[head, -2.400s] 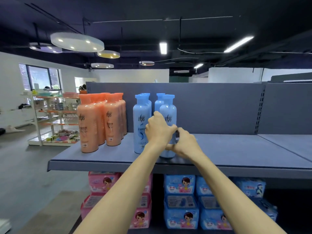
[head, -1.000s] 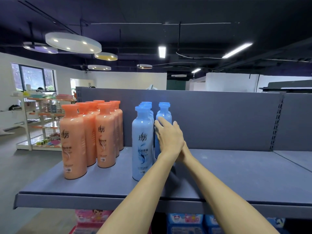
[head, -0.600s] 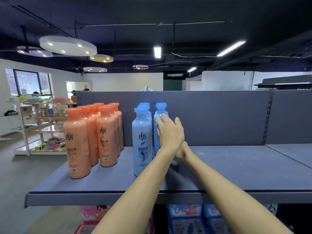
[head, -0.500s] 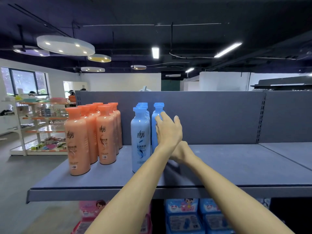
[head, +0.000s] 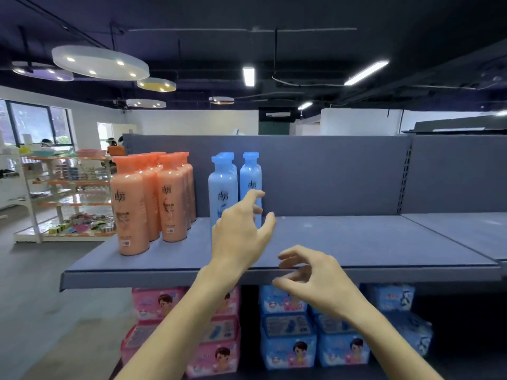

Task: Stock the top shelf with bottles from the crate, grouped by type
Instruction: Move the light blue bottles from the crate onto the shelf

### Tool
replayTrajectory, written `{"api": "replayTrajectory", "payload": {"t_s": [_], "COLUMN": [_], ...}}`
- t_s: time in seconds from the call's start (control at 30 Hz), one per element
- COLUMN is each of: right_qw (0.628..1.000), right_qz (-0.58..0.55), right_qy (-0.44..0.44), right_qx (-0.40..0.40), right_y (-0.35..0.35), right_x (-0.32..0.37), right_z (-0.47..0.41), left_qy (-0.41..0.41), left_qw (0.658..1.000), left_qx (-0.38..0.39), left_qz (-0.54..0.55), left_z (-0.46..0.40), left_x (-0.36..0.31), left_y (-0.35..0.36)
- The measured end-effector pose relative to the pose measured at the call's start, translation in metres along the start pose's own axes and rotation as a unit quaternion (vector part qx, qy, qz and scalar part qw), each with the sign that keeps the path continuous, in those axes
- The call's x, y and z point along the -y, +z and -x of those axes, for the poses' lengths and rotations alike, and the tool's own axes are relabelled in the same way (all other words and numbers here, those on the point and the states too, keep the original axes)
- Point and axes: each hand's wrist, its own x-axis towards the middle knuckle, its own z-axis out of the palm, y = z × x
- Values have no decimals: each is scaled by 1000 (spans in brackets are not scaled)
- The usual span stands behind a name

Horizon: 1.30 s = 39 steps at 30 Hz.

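Note:
On the grey top shelf (head: 356, 242) stand several orange bottles (head: 148, 198) at the left and, to their right, several blue bottles (head: 223, 187) in two rows. The right-hand blue bottle (head: 251, 176) stands by the back panel. My left hand (head: 241, 234) hovers in front of the blue bottles with loose fingers, holding nothing. My right hand (head: 310, 275) hangs lower, in front of the shelf's front edge, its fingers loosely curled and empty. The crate is not in view.
Below the shelf sit pink packs (head: 159, 300) at the left and blue packs (head: 288, 346) at the right. A second grey shelf section (head: 466, 229) adjoins on the right. A white rack with goods (head: 68, 193) stands far left across the floor.
Both hands have let go of the right-hand blue bottle and drawn back from the shelf. The right hand dropped below the shelf edge. The bottle stays at the back.

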Motion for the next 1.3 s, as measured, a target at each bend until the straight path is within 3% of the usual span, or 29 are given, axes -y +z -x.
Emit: {"api": "replayTrajectory", "payload": {"t_s": [0.2,0.3,0.73,1.0,1.3], "right_qw": [999,998,967,927,874], "right_qz": [-29,-41,16,68,75], "right_qy": [14,37,204,304,377], "right_qx": [2,33,155,211,298], "right_y": [16,29,132,196,273], "right_x": [-22,-44,-180,-236,-277], "right_z": [20,31,113,172,227], "left_qy": [10,12,-58,-198,-267], "left_qw": [999,991,964,905,827], "left_qx": [34,94,256,377,493], "left_qz": [39,96,30,-24,-48], "left_z": [31,61,212,325,413], "left_x": [6,16,104,162,213], "left_y": [7,22,127,175,188]}}
